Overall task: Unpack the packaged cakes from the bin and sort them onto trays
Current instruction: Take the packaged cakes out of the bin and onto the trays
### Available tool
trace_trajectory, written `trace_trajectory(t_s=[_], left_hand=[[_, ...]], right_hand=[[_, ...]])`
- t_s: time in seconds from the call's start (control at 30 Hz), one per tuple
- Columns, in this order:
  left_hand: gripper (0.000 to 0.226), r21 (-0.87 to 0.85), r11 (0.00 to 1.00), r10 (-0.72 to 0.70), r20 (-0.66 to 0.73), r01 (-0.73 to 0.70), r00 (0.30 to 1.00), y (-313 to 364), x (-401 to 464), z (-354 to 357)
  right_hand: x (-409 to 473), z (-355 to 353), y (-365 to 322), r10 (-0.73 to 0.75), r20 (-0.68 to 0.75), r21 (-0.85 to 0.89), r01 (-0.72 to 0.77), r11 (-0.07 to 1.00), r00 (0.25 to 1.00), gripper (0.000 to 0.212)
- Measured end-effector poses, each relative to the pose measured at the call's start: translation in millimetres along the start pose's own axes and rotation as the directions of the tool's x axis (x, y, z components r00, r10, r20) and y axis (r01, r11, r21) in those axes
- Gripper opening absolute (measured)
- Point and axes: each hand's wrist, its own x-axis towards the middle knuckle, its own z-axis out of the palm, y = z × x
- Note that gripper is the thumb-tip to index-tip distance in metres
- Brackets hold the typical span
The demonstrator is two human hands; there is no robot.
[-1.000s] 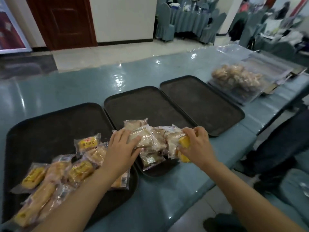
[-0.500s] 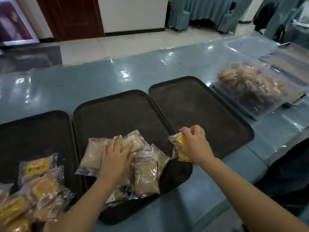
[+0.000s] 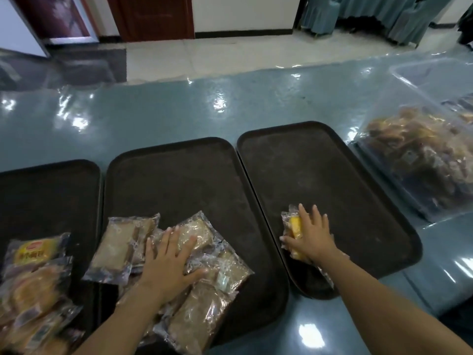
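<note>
The right hand (image 3: 311, 235) had carried the yellow cake (image 3: 295, 226) from the middle tray (image 3: 179, 170) to the lower-left corner of the right tray (image 3: 332, 160) — fingers spread, pressing it down. The left hand (image 3: 170, 262) lay spread on the brown cakes (image 3: 204, 285) — a third category begun.

Three dark trays (image 3: 320, 160) sit side by side on the desk (image 3: 179, 111). Two hands: the left hand (image 3: 169, 265) flat on about five brown packaged cakes (image 3: 204, 311), the right hand (image 3: 313, 237) over one yellow packaged cake (image 3: 294, 225). Left of the left fingers, roughly four yellow-labelled packs (image 3: 33, 254), blurred. One clear bin (image 3: 422, 160) right of the right fingers.
</note>
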Motion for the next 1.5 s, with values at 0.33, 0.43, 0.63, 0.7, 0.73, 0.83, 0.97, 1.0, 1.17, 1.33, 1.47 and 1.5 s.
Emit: trace_trajectory(t_s=[0.33, 0.43, 0.63, 0.7, 0.73, 0.83, 0.97, 1.0, 1.17, 1.33, 1.47, 1.5], left_hand=[[0.107, -0.007, 1.000, 0.008, -0.116, -0.009, 0.993, -4.0, 1.9, 5.1], [0.104, 0.000, 1.000, 0.023, -0.169, -0.024, 0.985, -7.5, -2.7, -2.6], [0.107, -0.072, 0.995, 0.048, -0.272, -0.070, 0.961, -28.4, -28.7, -36.4], [0.095, -0.093, 0.988, 0.088, -0.337, -0.126, 0.937, -42.0, -44.1, -52.7], [0.086, -0.095, 0.983, 0.115, -0.363, -0.159, 0.925, -50.0, -53.5, -60.5], [0.062, -0.090, 0.963, 0.185, -0.455, -0.252, 0.871, -74.0, -87.8, -81.1], [0.055, -0.034, 0.962, 0.207, -0.548, -0.269, 0.810, -114.4, -147.1, -103.8], [0.054, -0.022, 0.963, 0.211, -0.558, -0.268, 0.803, -126.8, -163.3, -108.1], [0.058, 0.038, 0.969, 0.219, -0.588, -0.245, 0.779, -198.3, -246.9, -125.4], [0.061, 0.052, 0.984, 0.166, -0.625, -0.172, 0.763, -274.6, -318.0, -131.7], [0.060, 0.064, 0.995, 0.104, -0.641, -0.082, 0.760, -323.0, -358.8, -134.1], [0.061, 0.062, 0.996, 0.091, -0.651, -0.067, 0.754, -333.5, -367.1, -134.5]], right_hand=[[4.6, 4.2, -1.3, -0.027, -0.059, -0.083, 0.023, 0.996, 0.998, 0.112], [-7.3, 0.8, -11.2, -0.080, -0.126, -0.134, 0.063, 0.989, 0.989, 0.109], [-59.5, -3.6, -58.3, -0.349, -0.239, -0.128, 0.327, 0.936, 0.906, 0.087], [-80.8, -5.6, -81.5, -0.415, -0.243, -0.113, 0.399, 0.910, 0.877, 0.079], [-91.6, -5.6, -94.0, -0.453, -0.257, -0.103, 0.442, 0.891, 0.854, 0.075], [-129.0, -6.5, -135.5, -0.557, -0.286, -0.066, 0.563, 0.824, 0.780, 0.069], [-185.7, -6.6, -198.0, -0.668, -0.315, -0.078, 0.683, 0.727, 0.675, 0.067], [-200.7, -6.2, -214.4, -0.687, -0.324, -0.085, 0.703, 0.706, 0.650, 0.067], [-275.1, 1.7, -298.4, -0.754, -0.353, -0.088, 0.782, 0.617, 0.555, 0.067], [-333.8, 19.1, -378.6, -0.813, -0.358, -0.124, 0.840, 0.528, 0.459, 0.066], [-371.5, 25.3, -432.3, -0.851, -0.313, -0.112, 0.873, 0.475, 0.423, 0.066], [-378.1, 26.2, -444.6, -0.862, -0.303, -0.113, 0.883, 0.456, 0.406, 0.066]])
